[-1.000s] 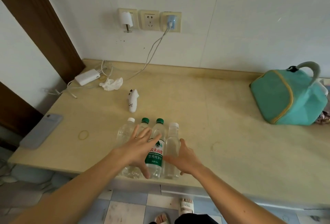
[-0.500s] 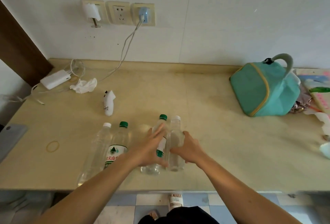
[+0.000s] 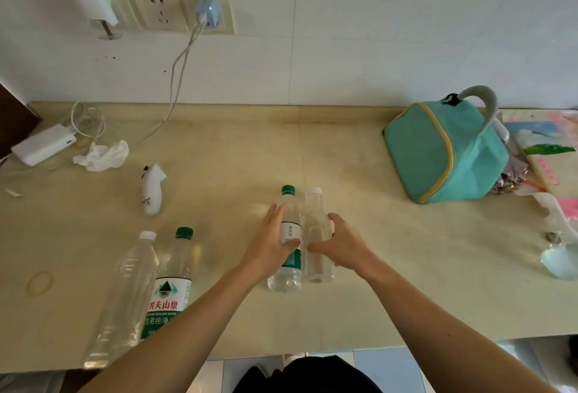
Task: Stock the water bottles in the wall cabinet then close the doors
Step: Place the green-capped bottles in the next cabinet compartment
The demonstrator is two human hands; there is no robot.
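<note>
Since half a second ago, the two hands have held the same pair of bottles together, and the view has swung slightly right; a second ago all four bottles lay in one row, so this pair has been split off, probably to be lifted to the cabinet, which is out of view.

Nearest, at the counter's (image 3: 391, 267) front left, two bottles lie side by side, untouched: a white-capped bottle (image 3: 125, 292) and a green-capped labelled bottle (image 3: 173, 286). Their long axes run front to back, caps pointing toward the wall.

Just right of them, the left hand (image 3: 267, 252) curls over a green-capped bottle (image 3: 289, 233), thumb across its label. The right hand (image 3: 341, 245) wraps a clear white-capped bottle (image 3: 314, 230). These two touch along their sides, also lying front to back, caps toward the wall.

Farther back lie a rubber band (image 3: 39, 282), a small white device (image 3: 151, 190), a crumpled tissue (image 3: 101, 156) and a white charger (image 3: 42, 148). At far right sits a teal bag (image 3: 444, 151). On the wall, wall sockets (image 3: 156, 7) hold a plug with a cable.
</note>
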